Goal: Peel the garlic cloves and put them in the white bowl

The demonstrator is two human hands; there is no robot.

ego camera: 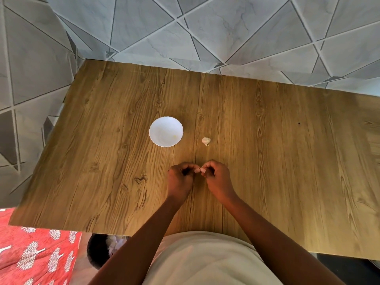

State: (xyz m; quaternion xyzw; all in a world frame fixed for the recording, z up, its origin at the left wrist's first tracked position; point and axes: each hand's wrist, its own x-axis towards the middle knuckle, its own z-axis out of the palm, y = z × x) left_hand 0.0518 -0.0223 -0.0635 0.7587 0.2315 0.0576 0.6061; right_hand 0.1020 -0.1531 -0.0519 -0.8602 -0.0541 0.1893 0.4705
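Both the left hand (180, 179) and the right hand (216, 177) pinch one small pale garlic clove (199, 170) low over the wood-grain counter (287, 140), so I'd steady one grip, strip the skin away, then drop it in the nearby white scalloped bowl (166, 131).

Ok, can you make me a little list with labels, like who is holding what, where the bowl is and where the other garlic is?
left hand: left hand pinches a small pale garlic clove
right hand: right hand pinches the same clove
bowl: round white scalloped bowl on the wood-grain table, beyond the hands; one small yellowish bit inside
other garlic: white papery garlic piece on the table, right of the bowl, not touching it
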